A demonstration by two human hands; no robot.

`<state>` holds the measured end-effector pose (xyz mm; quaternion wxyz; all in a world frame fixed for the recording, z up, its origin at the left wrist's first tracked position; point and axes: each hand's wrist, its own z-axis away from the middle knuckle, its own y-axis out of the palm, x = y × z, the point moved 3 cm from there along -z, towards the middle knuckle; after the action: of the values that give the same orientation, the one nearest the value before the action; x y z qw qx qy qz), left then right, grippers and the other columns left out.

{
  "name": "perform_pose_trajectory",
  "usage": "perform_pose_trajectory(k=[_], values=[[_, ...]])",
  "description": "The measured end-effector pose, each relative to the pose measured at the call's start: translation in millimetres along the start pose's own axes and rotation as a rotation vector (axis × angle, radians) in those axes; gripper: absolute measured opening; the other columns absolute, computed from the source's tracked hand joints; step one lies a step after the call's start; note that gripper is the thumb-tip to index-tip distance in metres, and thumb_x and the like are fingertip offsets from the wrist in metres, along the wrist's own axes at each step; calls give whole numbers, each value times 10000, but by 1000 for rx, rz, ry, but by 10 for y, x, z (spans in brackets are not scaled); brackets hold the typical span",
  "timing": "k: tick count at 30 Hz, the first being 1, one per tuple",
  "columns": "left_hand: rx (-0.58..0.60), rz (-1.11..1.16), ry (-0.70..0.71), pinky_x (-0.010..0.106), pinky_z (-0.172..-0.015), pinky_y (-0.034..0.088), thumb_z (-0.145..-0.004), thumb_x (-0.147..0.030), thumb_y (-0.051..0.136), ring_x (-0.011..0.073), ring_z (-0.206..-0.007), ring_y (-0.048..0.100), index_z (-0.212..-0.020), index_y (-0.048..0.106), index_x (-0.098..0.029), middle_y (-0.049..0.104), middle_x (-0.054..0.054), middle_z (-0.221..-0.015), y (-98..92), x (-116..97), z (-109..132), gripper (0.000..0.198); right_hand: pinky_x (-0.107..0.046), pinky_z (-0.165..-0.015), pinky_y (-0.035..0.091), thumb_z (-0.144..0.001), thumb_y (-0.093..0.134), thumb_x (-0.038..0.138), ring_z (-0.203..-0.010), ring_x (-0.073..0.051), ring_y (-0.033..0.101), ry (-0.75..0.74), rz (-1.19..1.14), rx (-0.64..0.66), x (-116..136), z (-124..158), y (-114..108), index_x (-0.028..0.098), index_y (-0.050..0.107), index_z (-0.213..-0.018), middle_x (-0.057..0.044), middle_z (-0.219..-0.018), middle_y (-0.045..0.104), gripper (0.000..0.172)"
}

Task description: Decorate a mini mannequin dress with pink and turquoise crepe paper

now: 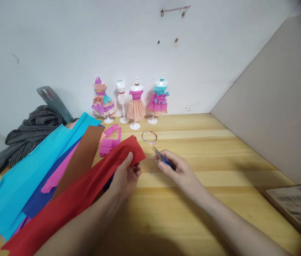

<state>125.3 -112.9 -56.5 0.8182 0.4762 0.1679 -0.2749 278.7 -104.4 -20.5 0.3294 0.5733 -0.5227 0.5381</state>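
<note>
A long strip of red crepe paper point(78, 188) runs from the lower left to the middle of the table. My left hand point(127, 172) pinches it near its far end, thumb on top and fingers curled beneath. To the right, my right hand point(173, 165) is closed around small scissors with blue handles point(166, 161). The scissor blades are slightly apart and point up and left, a short way from the red end, not touching it. Brown paper point(82, 154) and turquoise paper point(30, 170) lie left of the red strip, with dark blue and pink sheets between them.
Small dress forms, including one in a peach skirt point(136, 108), stand along the wall. Pink scraps point(109, 144) and a round ring point(149, 132) lie before them. Striped cloth point(37, 124) and a bottle point(56, 103) are left; a cardboard box point(291, 202) is right.
</note>
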Motion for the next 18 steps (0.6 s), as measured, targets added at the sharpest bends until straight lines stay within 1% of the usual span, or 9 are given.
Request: perform_pose_trajectory(k=[2,5,7,8,10,12,16,18], values=[[1,26,-65,150,-412,361,-841,-247,579,79,-486,514,-664,557,-115,559,19,-547,16,5,-51,222,-228,-504,283,-792,609,446,-552,-92,381,90,-158,89,-30,50,99,157,613,-772,23,-615,451,289],[21,22,-161,162,-426,384,-882,-306,511,72,-457,476,-627,564,-98,543,31,-534,23,32,-90,333,-197,-392,139,-825,553,515,-414,-44,218,379,-618,218,-143,169,324,149,610,-822,70,-530,330,371],[25,7,-213,175,-420,383,-879,-363,503,70,-433,440,-595,564,-94,530,32,-524,17,47,-94,396,-178,-371,99,-827,551,524,-388,-27,177,550,-873,273,-200,244,446,150,602,-841,80,-529,308,378],[22,2,-228,177,-415,377,-874,-388,505,69,-427,428,-582,563,-93,523,31,-520,14,51,-92,419,-169,-365,101,-822,560,523,-384,-21,175,609,-956,289,-216,271,484,150,603,-842,81,-532,311,376],[13,-3,-240,175,-415,370,-866,-410,510,68,-423,417,-569,558,-95,511,27,-510,7,49,-87,436,-155,-357,117,-813,575,525,-376,-14,173,679,-1053,306,-230,300,518,148,613,-842,82,-530,315,380],[20,-8,-230,178,-430,376,-870,-405,507,72,-428,423,-576,556,-100,515,28,-510,6,41,-84,426,-148,-351,130,-801,592,520,-373,-11,170,716,-1105,308,-231,303,517,146,624,-838,82,-529,313,377],[77,-14,-195,204,-441,375,-863,-413,517,83,-421,427,-584,543,-112,524,27,-515,12,24,-81,410,-138,-345,130,-788,624,483,-371,-7,156,746,-1146,306,-231,288,501,143,633,-825,84,-524,312,342],[96,-10,-200,219,-452,381,-850,-424,534,89,-420,430,-580,532,-120,518,22,-515,13,23,-76,406,-136,-342,127,-787,629,474,-371,-7,152,748,-1149,302,-237,284,498,144,634,-822,83,-522,313,332]])
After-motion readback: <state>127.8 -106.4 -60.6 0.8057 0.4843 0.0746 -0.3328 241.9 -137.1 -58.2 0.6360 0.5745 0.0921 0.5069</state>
